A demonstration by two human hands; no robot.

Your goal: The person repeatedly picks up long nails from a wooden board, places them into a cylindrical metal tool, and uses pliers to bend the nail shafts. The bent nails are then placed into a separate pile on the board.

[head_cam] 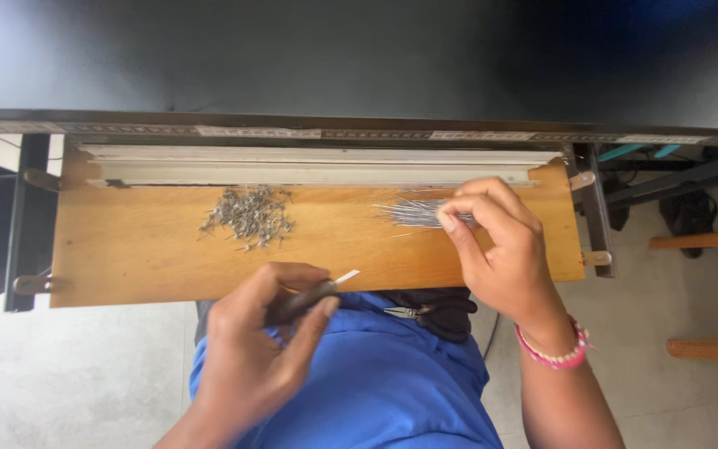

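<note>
- A person in a blue top sits at a wooden board [126,249] fixed under a dark bench, seen from above.
- The right hand [500,249] reaches to a loose bundle of thin metal wires [413,214] at the right of the board, thumb and forefinger pinched together on wire ends.
- The left hand [255,349] sits near the board's front edge, fingers closed around a dark-handled tool [309,298] with a pale flat tip.
- A heap of small grey metal pieces [249,218] lies left of centre, well apart from the wires.
- Small pliers [405,313] rest in the lap, untouched.
- The step looks like picking one wire from the bundle; separating a single strand would call for a fine, careful pinch.
</note>
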